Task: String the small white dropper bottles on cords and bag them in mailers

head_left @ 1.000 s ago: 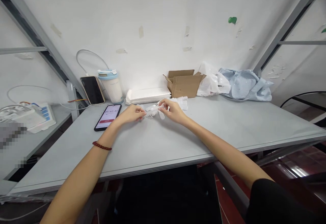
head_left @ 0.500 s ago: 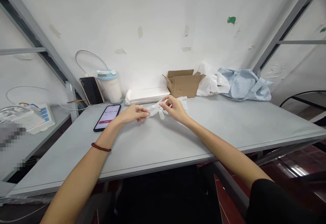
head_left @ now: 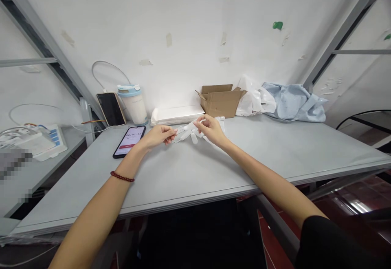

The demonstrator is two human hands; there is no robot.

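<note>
- bunched straight ahead at 12 o'clock: thin white strips (head_left: 183,135), loose, overlapping
- pointing toward roughly 6 o'clock: one round-ended strip (head_left: 194,139)
- showing at about their 2 o'clock: translucent film (head_left: 221,122), partly hidden

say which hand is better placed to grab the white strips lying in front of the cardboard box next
Probably the right hand: it is beside those white strips, in front of the cardboard box. The left hand is farther off, nearer the smartphone showing a timer.

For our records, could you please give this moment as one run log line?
left hand: pinching white strips | right hand: pinching white strips | behind: white stack, cardboard box | near left wrist: phone
</note>
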